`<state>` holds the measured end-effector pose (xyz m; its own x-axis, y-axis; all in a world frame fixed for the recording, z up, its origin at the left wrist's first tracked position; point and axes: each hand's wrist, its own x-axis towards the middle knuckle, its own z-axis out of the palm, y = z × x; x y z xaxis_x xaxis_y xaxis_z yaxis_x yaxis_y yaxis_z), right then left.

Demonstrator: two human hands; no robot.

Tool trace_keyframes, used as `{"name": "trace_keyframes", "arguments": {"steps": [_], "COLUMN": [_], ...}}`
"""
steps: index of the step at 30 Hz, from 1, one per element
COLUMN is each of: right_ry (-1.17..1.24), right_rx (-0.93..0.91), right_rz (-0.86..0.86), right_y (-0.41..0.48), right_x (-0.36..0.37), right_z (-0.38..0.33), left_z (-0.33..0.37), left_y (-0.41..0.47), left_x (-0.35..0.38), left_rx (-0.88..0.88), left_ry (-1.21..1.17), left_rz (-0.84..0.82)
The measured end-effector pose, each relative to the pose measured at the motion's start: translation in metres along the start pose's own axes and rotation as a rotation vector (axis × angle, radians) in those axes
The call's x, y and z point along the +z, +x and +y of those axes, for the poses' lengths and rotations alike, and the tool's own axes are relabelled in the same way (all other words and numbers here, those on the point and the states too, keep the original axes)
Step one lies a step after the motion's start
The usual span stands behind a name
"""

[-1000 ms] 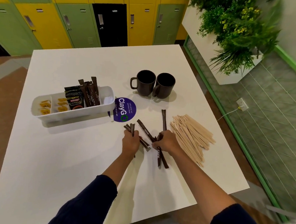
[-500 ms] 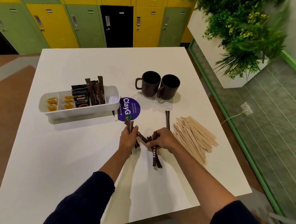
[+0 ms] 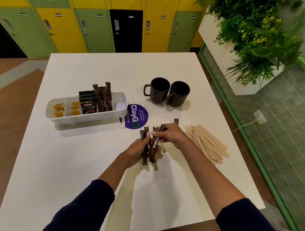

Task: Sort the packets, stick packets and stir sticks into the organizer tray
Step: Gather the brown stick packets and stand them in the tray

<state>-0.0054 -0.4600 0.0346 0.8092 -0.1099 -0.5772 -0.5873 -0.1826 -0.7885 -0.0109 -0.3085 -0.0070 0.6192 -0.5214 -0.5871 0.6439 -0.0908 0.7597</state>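
Nearest us, both hands meet low over the table (image 3: 72, 164). Our left hand (image 3: 136, 150) is curled round a bundle of brown stick packets (image 3: 154, 146), fingers wrapped on its left side. Our right hand (image 3: 172, 134) pinches the far ends of the same bundle from the right, thumb and fingertips closed on it. The bundle's long axis runs away from us, far ends tipped up (whether the near ends touch the table we cannot tell).

Just right of the right hand: the stir sticks (image 3: 207, 144), a loose fanned pile, no hand on them. Just beyond that hand's knuckles, the tip of one stray stick packet (image 3: 176, 121) shows on the table.

Beyond and left of the left hand: the organizer tray (image 3: 93, 119). Standing sticks (image 3: 104, 99) already lean in one compartment, with dark packets (image 3: 87, 103) and yellow packets (image 3: 58, 108) further left.

Our judgement: the carry goes forward and left, and the left hand is the nearer one. The bundle's axis roughly matches the standing sticks, so little turning seems needed.

Farthest, beyond the right hand: two dark mugs (image 3: 169, 92).
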Motion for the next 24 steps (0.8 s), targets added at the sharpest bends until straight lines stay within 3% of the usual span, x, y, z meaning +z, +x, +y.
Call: {"name": "trace_keyframes", "arguments": {"steps": [5,8,10,15,24], "right_ry": [0.076,0.048,-0.016,-0.490,-0.589], "right_rx": [-0.007,0.005,0.021,0.007,0.097], "right_rz": [-0.064,-0.060,0.024,0.541,0.523], "right_y": [0.007,0.011,0.014,0.032,0.063], "right_x": [0.006,0.008,0.010,-0.005,-0.002], "right_z": [0.003,0.003,0.001,0.007,0.017], "left_z": [0.002,0.003,0.005,0.011,0.030], "left_y": [-0.006,-0.007,-0.006,-0.008,-0.022], "left_x": [-0.005,-0.011,-0.015,-0.030,-0.059], "left_rx": [-0.029,-0.058,-0.054,-0.033,0.044], "left_ry": [-0.140,-0.098,-0.069,-0.069,-0.103], "left_rz": [-0.113,-0.126,-0.107,-0.033,0.051]}}
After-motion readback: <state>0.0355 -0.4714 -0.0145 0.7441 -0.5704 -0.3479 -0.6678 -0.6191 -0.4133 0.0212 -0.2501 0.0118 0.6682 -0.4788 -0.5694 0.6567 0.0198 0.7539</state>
